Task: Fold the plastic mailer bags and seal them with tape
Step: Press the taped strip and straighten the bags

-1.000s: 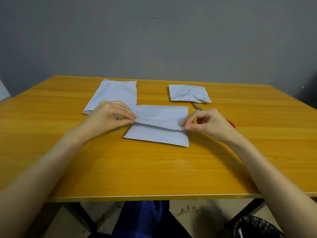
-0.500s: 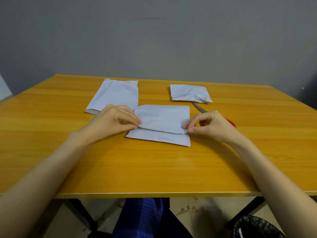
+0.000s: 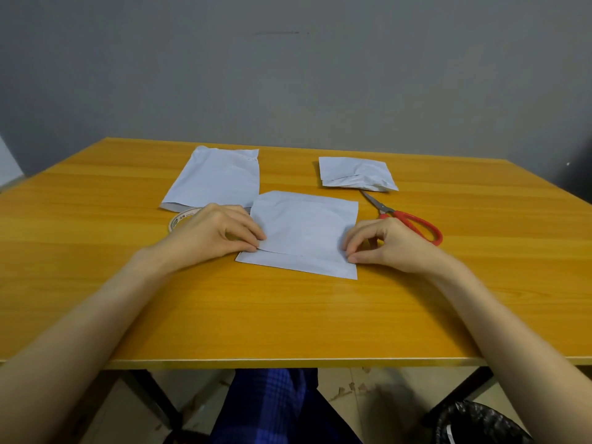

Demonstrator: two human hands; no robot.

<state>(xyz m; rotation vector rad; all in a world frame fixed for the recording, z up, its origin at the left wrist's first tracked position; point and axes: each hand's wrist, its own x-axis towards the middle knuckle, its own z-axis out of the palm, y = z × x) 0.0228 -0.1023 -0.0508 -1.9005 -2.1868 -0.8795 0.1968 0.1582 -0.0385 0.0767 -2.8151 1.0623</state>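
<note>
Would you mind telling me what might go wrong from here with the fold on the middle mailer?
1. The left hand and right hand pinch the folded flap of the middle mailer at its corners; letting go to reach the tape roll behind the left hand may let the flap spring open.
2. The flap's edge looks slightly skewed against the near edge, so taping now could fix a crooked fold.

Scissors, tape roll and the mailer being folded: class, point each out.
scissors (image 3: pixel 398 215), head view, red handle.
tape roll (image 3: pixel 181 216), head view, exposed rim.
mailer being folded (image 3: pixel 304 225), head view, folded-over flap.
</note>
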